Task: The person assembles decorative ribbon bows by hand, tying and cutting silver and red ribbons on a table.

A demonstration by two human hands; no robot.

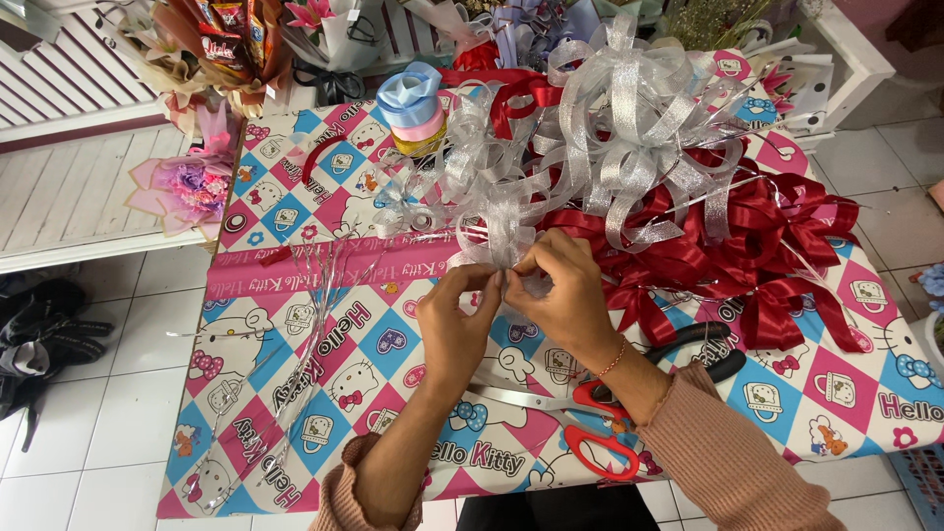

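Note:
My left hand (454, 320) and my right hand (559, 285) meet over the middle of the table, both pinching the base of a silver ribbon bow (503, 221). The bow's loops fan upward from my fingertips. More finished silver bows (629, 128) are piled just behind it, and a heap of red ribbon bows (757, 256) lies to the right. Thin silver ribbon strands (315, 295) trail across the table to the left of my left hand.
Cartoon-print cloth covers the table (295, 413). Red-handled scissors (590, 433) and black-handled scissors (718, 354) lie under my right forearm. Stacked ribbon rolls (413, 108) stand at the back. Bouquets (192, 187) sit on a white bench to the left. White floor tiles surround the table.

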